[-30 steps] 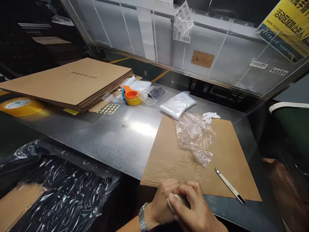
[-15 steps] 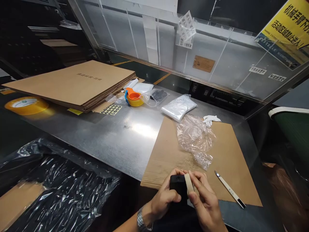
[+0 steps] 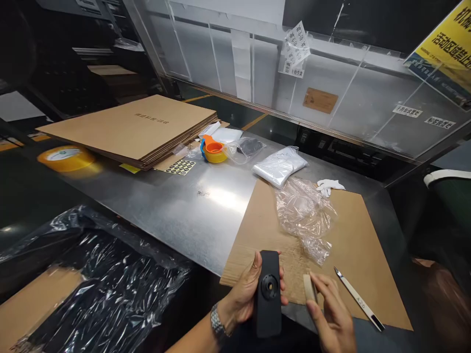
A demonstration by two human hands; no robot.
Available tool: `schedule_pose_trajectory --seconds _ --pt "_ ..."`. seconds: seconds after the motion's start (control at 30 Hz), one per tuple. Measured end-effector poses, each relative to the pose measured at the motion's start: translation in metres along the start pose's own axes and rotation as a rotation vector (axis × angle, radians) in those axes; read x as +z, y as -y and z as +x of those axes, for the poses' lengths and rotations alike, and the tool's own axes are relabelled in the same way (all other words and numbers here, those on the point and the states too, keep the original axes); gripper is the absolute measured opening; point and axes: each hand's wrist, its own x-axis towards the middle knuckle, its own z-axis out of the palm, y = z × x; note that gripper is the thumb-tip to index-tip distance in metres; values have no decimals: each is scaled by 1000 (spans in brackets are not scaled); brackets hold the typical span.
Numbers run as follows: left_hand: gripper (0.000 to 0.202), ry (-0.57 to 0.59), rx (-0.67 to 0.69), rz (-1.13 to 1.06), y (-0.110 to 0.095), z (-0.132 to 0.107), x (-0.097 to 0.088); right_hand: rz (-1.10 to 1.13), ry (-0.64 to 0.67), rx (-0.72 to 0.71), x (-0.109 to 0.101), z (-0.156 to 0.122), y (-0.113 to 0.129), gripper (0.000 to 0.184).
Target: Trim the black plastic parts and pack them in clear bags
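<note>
My left hand (image 3: 243, 294) is closed around a black oblong part (image 3: 268, 314), its broad face turned up at me. A round recessed ring with a brass-coloured centre shows on that face. To the right, my right hand (image 3: 333, 314) pinches a small beige block (image 3: 309, 288), perhaps a sanding block, between thumb and fingers; it is apart from the black part. Both hands are over the near edge of a cardboard sheet (image 3: 349, 245). A white-handled knife (image 3: 359, 299) marked A26 lies on the sheet, right of my right hand.
Crumpled clear plastic (image 3: 305, 211), a white plastic packet (image 3: 279, 165) and a white glove (image 3: 329, 186) lie farther back. Toward the left are a tape dispenser (image 3: 213, 151), stacked cardboard (image 3: 136, 127) and a yellow tape roll (image 3: 66, 159). A black-plastic-lined container (image 3: 128, 284) stands below the table's edge.
The beige block has come away from the black part and moved right with my right hand. My left hand has turned the black part so its broad face shows. The view has shifted slightly.
</note>
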Motion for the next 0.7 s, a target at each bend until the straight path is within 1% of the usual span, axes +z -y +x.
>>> schedule_pose_trajectory --seconds 0.07,0.13,0.17,0.23,0.27,0.3,0.37,0.4,0.43,0.47,0.53,0.6,0.67,0.7 --pt "67 -4 -74 84 9 2 1 -60 58 -125 -6 17 12 42" --pt "77 -9 -139 143 16 4 2 -91 149 -292 -4 32 26 45" --pt "76 -14 -145 157 18 4 4 -96 197 -364 -2 37 33 46" --pt "66 -29 -102 161 21 3 6 -99 270 -458 4 43 41 48" --pt "63 -30 -91 166 22 3 8 -102 290 -473 6 44 42 49" --pt "65 -19 -111 184 23 1 8 -105 300 -467 7 44 41 50" --pt "76 2 -199 250 25 0 9 -113 268 -414 5 43 35 50" --pt "80 3 -226 280 26 -1 9 -118 242 -379 3 43 32 50" --pt "81 -6 -222 302 26 -1 9 -126 221 -349 1 44 30 50" --pt "78 -30 -179 313 27 -1 9 -140 205 -332 0 44 30 49" --pt "60 -115 -25 308 25 1 9 -199 206 -322 1 44 34 47" --pt "42 -208 81 281 21 3 11 -272 262 -326 8 41 44 44" --pt "38 -267 97 214 17 5 11 -319 309 -357 18 34 53 42" --pt "40 -278 64 168 16 7 11 -323 325 -381 23 30 55 42"
